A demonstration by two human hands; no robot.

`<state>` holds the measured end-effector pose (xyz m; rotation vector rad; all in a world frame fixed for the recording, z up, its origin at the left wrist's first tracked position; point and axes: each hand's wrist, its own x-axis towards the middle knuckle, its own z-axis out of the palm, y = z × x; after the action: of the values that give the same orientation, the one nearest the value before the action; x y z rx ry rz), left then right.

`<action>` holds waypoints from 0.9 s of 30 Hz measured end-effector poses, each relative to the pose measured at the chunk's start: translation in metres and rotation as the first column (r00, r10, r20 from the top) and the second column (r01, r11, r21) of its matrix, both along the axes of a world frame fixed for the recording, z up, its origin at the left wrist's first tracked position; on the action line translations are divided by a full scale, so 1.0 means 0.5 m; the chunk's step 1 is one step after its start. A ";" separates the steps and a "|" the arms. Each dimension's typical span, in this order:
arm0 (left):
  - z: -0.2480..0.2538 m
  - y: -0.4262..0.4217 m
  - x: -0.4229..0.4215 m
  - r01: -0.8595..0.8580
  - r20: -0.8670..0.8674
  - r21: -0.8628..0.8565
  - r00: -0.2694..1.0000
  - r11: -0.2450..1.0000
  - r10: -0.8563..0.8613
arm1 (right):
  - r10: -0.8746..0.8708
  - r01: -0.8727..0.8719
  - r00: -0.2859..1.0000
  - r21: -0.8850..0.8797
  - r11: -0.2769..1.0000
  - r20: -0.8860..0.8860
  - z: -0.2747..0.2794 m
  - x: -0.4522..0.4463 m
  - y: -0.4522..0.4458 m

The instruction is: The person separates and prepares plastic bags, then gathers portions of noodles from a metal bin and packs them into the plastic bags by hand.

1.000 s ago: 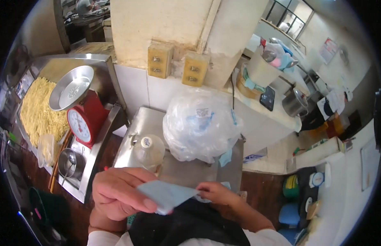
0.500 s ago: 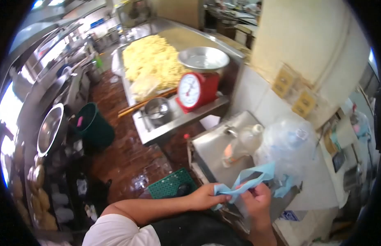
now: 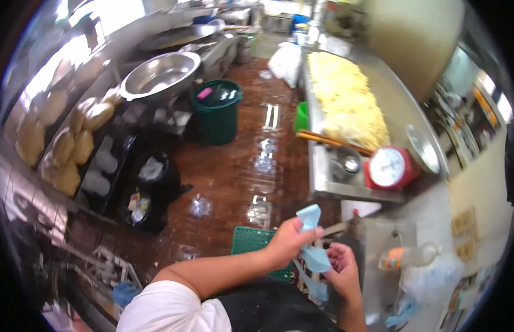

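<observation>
My left hand (image 3: pixel 289 243) is closed around a thin, light blue strip (image 3: pixel 316 259). One end sticks up above the fist and the rest hangs in folds below it. I cannot make out whether it is plastic or cloth. On its right side is my right hand (image 3: pixel 345 271), fingers loosely curled and apart from the thumb. The strip's edge lies against or just beside that thumb. Both hands are in front of my dark apron (image 3: pixel 268 307), left of a metal-topped surface (image 3: pixel 378 238).
Yellow noodles (image 3: pixel 348 99) cover part of a steel table (image 3: pixel 389 77), with a red scale (image 3: pixel 392 167) at its near end. A clear bottle (image 3: pixel 412 257) lies at right. Left are a green bin (image 3: pixel 218 119) and steel basin (image 3: pixel 161 77). A green mat (image 3: pixel 251 240) is on the wet-looking floor.
My view has swung left, bringing more of the floor and left side into sight. My left hand has risen with the strip, and my right hand's pinch on it has loosened.
</observation>
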<state>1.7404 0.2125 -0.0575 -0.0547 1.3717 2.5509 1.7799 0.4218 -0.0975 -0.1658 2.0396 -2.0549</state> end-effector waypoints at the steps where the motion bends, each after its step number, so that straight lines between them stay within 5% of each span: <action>1: -0.009 -0.064 -0.009 -0.082 0.078 0.096 0.994 0.992 0.075 | 0.073 -0.074 0.997 0.074 0.995 0.005 0.009 -0.018 -0.064; 2: -0.007 -0.131 -0.017 -0.164 0.159 0.186 0.978 0.969 0.136 | 0.142 -0.142 0.990 0.146 0.979 0.012 0.029 -0.032 -0.141; 3: -0.003 -0.190 -0.021 -0.209 0.279 0.239 0.950 0.948 0.139 | 0.323 -0.325 0.944 0.023 0.945 0.065 0.049 -0.042 -0.228; 6: -0.023 -0.336 -0.039 -0.227 0.246 0.309 0.957 0.924 0.153 | 0.779 -0.806 0.584 0.279 0.522 0.231 -0.032 -0.073 -0.403; 7: -0.023 -0.378 -0.043 -0.233 0.246 0.348 0.958 0.908 0.151 | 0.788 -0.817 0.568 0.276 0.506 0.237 -0.029 -0.089 -0.450; 9: -0.030 -0.459 -0.052 -0.219 0.214 0.342 0.965 0.914 0.151 | 0.491 -0.683 0.709 0.322 0.655 0.506 -0.013 -0.125 -0.543; 10: -0.035 -0.495 -0.058 -0.194 0.175 0.337 0.974 0.921 0.141 | 0.477 -0.620 0.725 0.167 0.767 0.497 -0.007 -0.139 -0.554; 12: -0.052 -0.534 -0.083 -0.244 0.160 0.232 0.964 0.942 0.211 | 0.451 -0.489 0.637 -0.125 0.864 0.625 -0.013 -0.193 -0.588; 14: -0.096 -0.547 -0.101 -0.239 0.231 0.123 0.951 0.963 0.207 | 0.362 -0.357 0.719 -0.131 0.925 0.593 -0.022 -0.234 -0.630; 15: -0.135 -0.558 -0.108 -0.200 0.160 -0.083 0.964 0.976 0.211 | 0.397 -0.371 0.743 -0.162 0.914 0.538 -0.038 -0.253 -0.652; 16: -0.195 -0.553 -0.115 -0.408 -0.162 -0.456 0.912 0.791 0.377 | 0.434 -0.389 0.764 -0.197 0.900 0.476 -0.053 -0.274 -0.676; 18: -0.270 -0.555 -0.124 -0.609 -0.271 -0.364 0.793 0.705 0.545 | 0.467 -0.461 0.752 -0.135 0.877 0.466 -0.072 -0.310 -0.727; 20: -0.219 -0.604 -0.115 -0.616 -0.357 -0.471 0.788 0.631 0.502 | 0.493 -0.517 0.746 -0.077 0.853 0.447 -0.094 -0.348 -0.783; 24: -0.254 -0.725 -0.103 -0.580 -0.438 -0.719 0.806 0.384 0.397 | 0.570 -0.600 0.314 -0.307 0.739 0.759 -0.125 -0.411 -0.903; 27: -0.315 -0.841 -0.126 -0.534 -0.238 -0.794 0.712 0.289 0.661 | 0.647 -0.579 0.124 -0.474 0.663 0.752 -0.131 -0.459 -0.981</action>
<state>1.6775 -0.2078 -0.2149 -1.1153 2.7848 1.9081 1.5505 -0.0686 -0.1629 0.0738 0.9089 -1.1623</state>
